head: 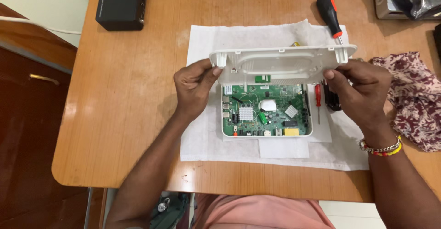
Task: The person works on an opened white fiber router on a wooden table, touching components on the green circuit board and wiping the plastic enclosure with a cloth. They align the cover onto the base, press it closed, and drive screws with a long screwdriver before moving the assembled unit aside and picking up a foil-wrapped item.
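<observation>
Over the middle of the frame, both hands held the white plastic cover (pixel 282 63) of a small electronic box, lifted and tilted up off its base. The left hand (pixel 195 88) pinched the cover's left corner, thumb pressed on the rim, while the right hand (pixel 356 88) gripped the right corner the same way, so each grip was closed on the cover. Below it sat the white base tray (pixel 266 134) with the green circuit board (pixel 264 109) fully exposed, two small silver heat sinks showing on it. All of it rested on a white cloth (pixel 202 141) spread on the wooden worktop (pixel 124 118). A small red screwdriver (pixel 318 98) lay just right of the base, and a larger black-and-red screwdriver (pixel 331 15) lay at upper right. A black box (pixel 121 3) stood at upper left, and a patterned cloth (pixel 415 95) was at the right edge. By the look of it, the step in hand was the opening of the casing, cover already freed. The next move would call for a steady lift clear of the board and a bare patch of cloth to lay the cover on.
</observation>
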